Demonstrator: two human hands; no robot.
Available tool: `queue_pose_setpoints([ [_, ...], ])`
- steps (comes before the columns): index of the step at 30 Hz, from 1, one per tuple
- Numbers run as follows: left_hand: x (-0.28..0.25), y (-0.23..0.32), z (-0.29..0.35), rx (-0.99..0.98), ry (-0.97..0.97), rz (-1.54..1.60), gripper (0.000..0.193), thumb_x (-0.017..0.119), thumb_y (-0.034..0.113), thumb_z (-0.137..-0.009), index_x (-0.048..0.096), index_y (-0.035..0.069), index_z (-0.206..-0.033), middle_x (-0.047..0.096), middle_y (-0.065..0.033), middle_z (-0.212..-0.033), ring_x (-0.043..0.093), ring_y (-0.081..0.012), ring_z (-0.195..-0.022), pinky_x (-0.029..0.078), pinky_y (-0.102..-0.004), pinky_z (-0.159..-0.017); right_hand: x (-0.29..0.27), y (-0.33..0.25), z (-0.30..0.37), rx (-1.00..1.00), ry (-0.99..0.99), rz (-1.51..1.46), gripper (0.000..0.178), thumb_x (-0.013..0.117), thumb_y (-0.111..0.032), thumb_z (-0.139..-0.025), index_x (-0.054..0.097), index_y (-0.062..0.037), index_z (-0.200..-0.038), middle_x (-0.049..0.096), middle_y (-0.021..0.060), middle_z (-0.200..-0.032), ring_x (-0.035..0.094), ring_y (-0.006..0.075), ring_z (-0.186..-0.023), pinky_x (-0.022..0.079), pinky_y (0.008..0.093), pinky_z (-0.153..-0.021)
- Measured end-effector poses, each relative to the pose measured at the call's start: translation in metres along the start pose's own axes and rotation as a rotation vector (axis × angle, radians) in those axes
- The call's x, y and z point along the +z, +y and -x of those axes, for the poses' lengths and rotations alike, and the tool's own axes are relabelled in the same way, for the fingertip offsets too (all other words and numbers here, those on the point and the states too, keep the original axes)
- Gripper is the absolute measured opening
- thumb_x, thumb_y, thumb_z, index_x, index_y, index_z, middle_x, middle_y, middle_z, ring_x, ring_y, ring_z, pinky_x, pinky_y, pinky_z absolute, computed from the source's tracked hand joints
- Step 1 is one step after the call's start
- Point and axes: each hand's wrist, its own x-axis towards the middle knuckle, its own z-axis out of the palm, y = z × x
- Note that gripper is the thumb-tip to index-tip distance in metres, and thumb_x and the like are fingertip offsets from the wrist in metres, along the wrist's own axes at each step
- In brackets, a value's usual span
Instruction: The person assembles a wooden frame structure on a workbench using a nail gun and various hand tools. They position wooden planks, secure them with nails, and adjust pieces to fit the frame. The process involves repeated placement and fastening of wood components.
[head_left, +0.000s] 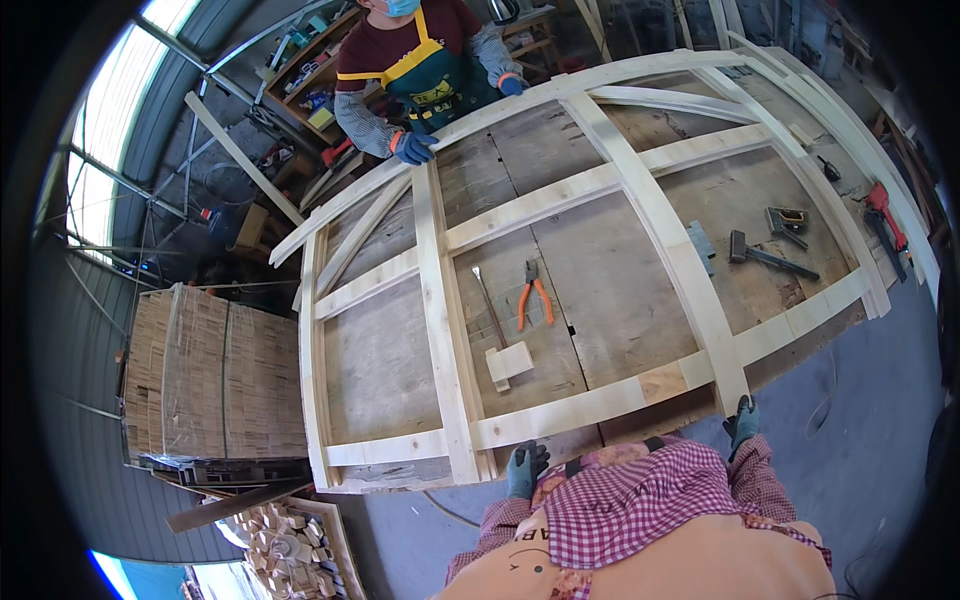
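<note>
A large pale wooden frame [433, 300] of crossing slats lies flat on a worn workbench [375, 365]. At its near side, my right hand [742, 424], in a grey-green glove with dark fingers, grips the protruding end of a long slat. My left hand [524, 469], gloved alike, is close to the bench's near edge with its fingers apart; whether it touches the edge I cannot tell. Inside the frame lie orange-handled pliers [534, 297], a screwdriver [487, 300] and a small wood block [510, 364]. Farther right are a hammer [772, 257] and a tape measure [788, 222].
Across the bench a co-worker's blue gloves [413, 147] rest on the frame's far rail. A red-and-black tool [884, 215] lies at the right. Wrapped stacked wood [215, 375] stands left, with a box of offcuts [290, 550] below. Loose slats [850, 120] lie along the right side.
</note>
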Motion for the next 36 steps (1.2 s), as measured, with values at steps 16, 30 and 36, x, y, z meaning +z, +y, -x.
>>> queue_pose_setpoints([
  [16, -0.007, -0.012, -0.004, -0.044, 0.014, 0.029, 0.039, 0.064, 0.028, -0.086, 0.051, 0.005, -0.115, 0.064, -0.0127, -0.096, 0.064, -0.0229, -0.077, 0.052, -0.0300, -0.062, -0.009, -0.006, 0.000, 0.017, -0.018, 0.003, 0.053, 0.051, -0.051, -0.088, 0.035, -0.0278, -0.134, 0.048, 0.0036, -0.130, 0.049, 0.0353, -0.115, 0.035, 0.0605, -0.086],
  [30, 0.042, 0.026, -0.017, 0.270, 0.257, -0.107, 0.027, 0.053, 0.008, -0.090, 0.052, 0.002, -0.116, 0.060, -0.0062, -0.088, 0.057, -0.0137, -0.073, 0.049, -0.0247, -0.064, 0.089, -0.151, 0.044, -1.063, 0.087, 0.996, 0.071, 0.063, -0.003, -0.076, 0.029, -0.0036, -0.139, 0.039, 0.0196, -0.137, 0.039, 0.0349, -0.124, 0.031, 0.0390, -0.104],
  [36, 0.034, 0.009, -0.038, 0.165, 0.355, 0.000, 0.015, 0.050, -0.002, -0.087, 0.050, 0.004, -0.101, 0.056, -0.0037, -0.080, 0.051, -0.0110, -0.063, 0.045, -0.0239, -0.055, 0.264, -0.234, 0.039, -1.522, -0.117, 1.171, 0.073, 0.069, -0.010, -0.074, 0.034, -0.0065, -0.138, 0.037, 0.0162, -0.139, 0.034, 0.0370, -0.127, 0.031, 0.0445, -0.104],
])
